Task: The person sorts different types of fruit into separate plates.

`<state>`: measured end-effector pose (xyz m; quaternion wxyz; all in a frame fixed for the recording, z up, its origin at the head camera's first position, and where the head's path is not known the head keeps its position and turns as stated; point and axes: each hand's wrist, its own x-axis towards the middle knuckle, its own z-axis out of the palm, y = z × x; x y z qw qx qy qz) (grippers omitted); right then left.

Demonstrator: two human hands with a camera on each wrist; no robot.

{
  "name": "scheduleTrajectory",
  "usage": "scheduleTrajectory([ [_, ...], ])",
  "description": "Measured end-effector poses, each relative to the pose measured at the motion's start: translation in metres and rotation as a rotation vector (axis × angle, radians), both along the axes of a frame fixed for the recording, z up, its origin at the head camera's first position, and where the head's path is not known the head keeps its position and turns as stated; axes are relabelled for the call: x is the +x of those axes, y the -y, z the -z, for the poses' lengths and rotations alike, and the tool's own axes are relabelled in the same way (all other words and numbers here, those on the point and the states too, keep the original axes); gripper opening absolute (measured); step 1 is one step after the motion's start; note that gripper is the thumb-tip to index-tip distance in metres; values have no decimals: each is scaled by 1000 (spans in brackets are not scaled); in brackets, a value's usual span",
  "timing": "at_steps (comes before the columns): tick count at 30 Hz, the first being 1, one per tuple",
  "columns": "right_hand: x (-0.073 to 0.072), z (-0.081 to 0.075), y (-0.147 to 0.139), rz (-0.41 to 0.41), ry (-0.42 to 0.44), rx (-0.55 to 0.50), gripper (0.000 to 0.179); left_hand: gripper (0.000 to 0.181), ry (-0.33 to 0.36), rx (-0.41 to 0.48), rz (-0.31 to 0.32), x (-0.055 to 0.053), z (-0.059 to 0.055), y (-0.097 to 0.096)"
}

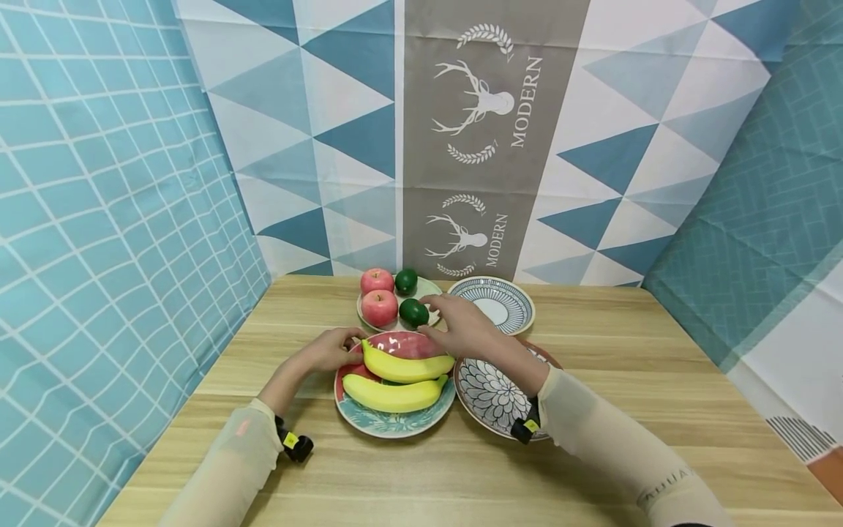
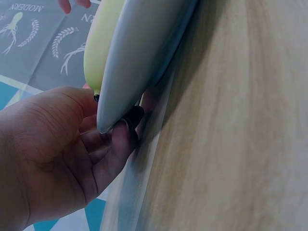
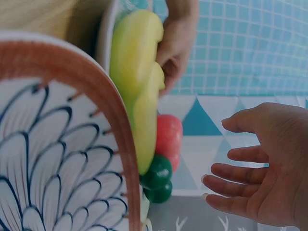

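Note:
Two yellow bananas (image 1: 394, 395) lie one behind the other on a red and teal plate (image 1: 395, 426). My left hand (image 1: 329, 350) grips this plate at its left rim, fingers curled under the edge in the left wrist view. Over the plate's right side hangs my right hand (image 1: 464, 326), its fingers spread and loosely bent, with nothing held. Its fingertips are close to a dark green oval fruit (image 1: 413, 312). That fruit shares a pale plate (image 1: 429, 290) with another green fruit (image 1: 406, 281) and two red apples (image 1: 380, 307).
A plate with a brown rim and petal pattern (image 1: 490, 395) sits right of the banana plate, partly under my right forearm. Behind it stands a blue-patterned white dish (image 1: 494, 304). Patterned cloth (image 1: 356, 146) hangs along the back and sides of the wooden table (image 1: 421, 483).

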<state>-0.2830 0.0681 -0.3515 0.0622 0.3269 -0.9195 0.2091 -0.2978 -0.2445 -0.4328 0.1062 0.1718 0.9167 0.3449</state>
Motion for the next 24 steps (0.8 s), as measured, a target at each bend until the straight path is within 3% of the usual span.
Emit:
scheduleTrajectory([
  [8,-3,-3,-22,57,-86,-44,54,35,9,-1,-3,1,0,0],
  [17,-7,1,-51,124,-85,-116,55,36,31,0,-13,1,0,-2],
  [24,-11,0,-71,140,-134,-170,52,34,1,0,10,0,1,-1],
])
